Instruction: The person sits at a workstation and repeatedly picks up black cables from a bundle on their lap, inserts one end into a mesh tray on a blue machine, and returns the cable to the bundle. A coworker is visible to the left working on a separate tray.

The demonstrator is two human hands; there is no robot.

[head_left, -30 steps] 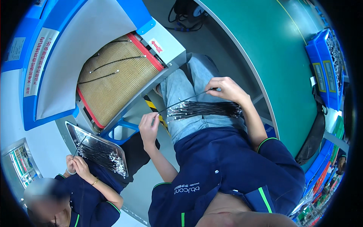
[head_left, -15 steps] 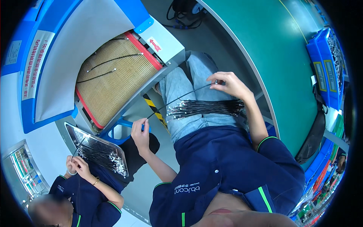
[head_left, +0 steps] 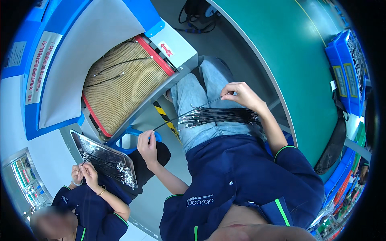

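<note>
Left hand: the person's left hand (head_left: pixel 148 146) pinches one end of a thin, flexible black cable (head_left: pixel 169 122) between thumb and fingertips.
Right hand: the person's right hand (head_left: pixel 240 95) grips that cable's other end, thumb against fingers.
Held cable: drawn nearly straight between the two hands, slanting up to the right, passing over the left end of the bundle.
Bundle: a thick sheaf of black cables with small silvery ends (head_left: pixel 225 115) lies crosswise on a lap in light blue jeans (head_left: pixel 197 138), under the right forearm at its right end.
Belt: the tan mesh conveyor belt with red edges (head_left: pixel 128 96) carries loose black cables; the longest one (head_left: pixel 124 64) reaches close to the right red edge, a shorter one (head_left: pixel 104 80) lies below it.
Bench: a green-topped bench (head_left: pixel 277 48) curves along the right, with blue plastic bins (head_left: pixel 337 56) by its right edge.
Co-worker: another person's hands (head_left: pixel 91 176) hold a cable over the lower-left edge of a shiny rectangular metal tray (head_left: pixel 100 143) of black cables.
</note>
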